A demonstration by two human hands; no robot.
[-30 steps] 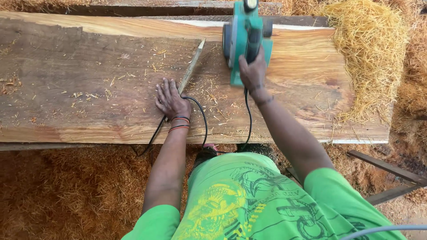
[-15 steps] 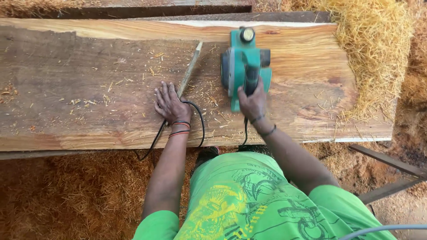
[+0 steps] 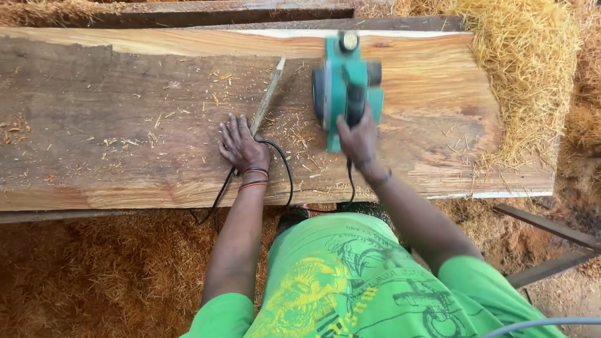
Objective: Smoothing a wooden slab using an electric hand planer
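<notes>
Bright daylight fell evenly on a ground [image 3: 94,275] thickly carpeted with reddish-brown wood shavings, a paler heap of straw-coloured shavings [image 3: 526,81] lay piled at the upper right, dark timber beams [image 3: 206,14] ran along the top, and two weathered planks [image 3: 551,244] slanted across the dirt at the lower right.

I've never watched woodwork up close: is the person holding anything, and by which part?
The right hand grips the green electric planer by its dark top handle. The left hand holds nothing; it lies flat on the wooden plank.
</notes>
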